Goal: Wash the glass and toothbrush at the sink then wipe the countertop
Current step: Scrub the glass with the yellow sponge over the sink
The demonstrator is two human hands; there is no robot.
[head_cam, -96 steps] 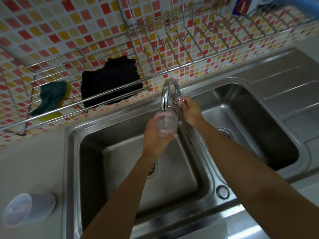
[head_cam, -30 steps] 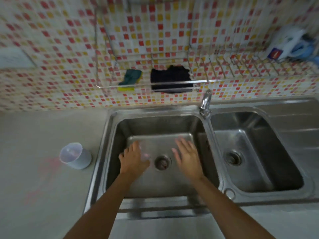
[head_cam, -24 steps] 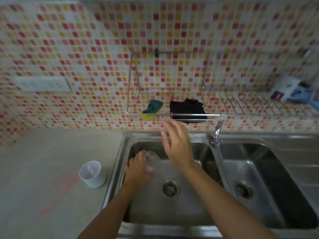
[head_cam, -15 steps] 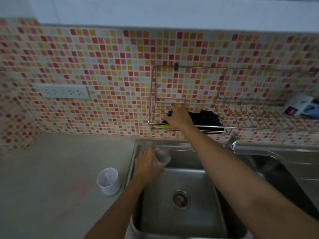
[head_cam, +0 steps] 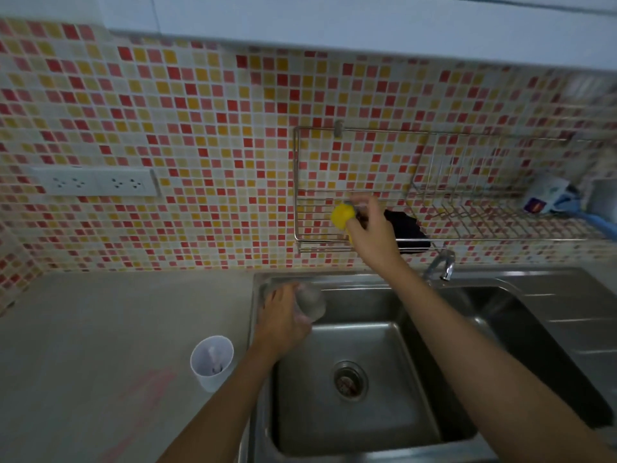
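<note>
Since prev frame, right hand (head_cam: 372, 228) lifts yellow sponge (head_cam: 342, 215) off rack (head_cam: 297, 195), frame centre; left hand (head_cam: 283, 320) grips glass (head_cam: 310, 302). Scrubbing, toothbrush (prob. in cup (head_cam: 212, 362)), countertop (head_cam: 117, 329) wipe all left.

One view only: camera on my head, wide-angle, looking forward and down. Tiled wall (head_cam: 200, 128) ahead, sink (head_cam: 367, 412) close below, surface (head_cam: 100, 329) at left, my forearms entering from bottom.

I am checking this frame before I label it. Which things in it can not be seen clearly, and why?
Head view, the only one:
- Clear drinking glass: motion-blurred and partly behind the left hand; water inside cannot be told.
- Yellow sponge: mostly covered by the right hand.
- Thing inside the white plastic cup: too small to identify.
- Blue-and-white package on the wire rack: label blurred.
</note>
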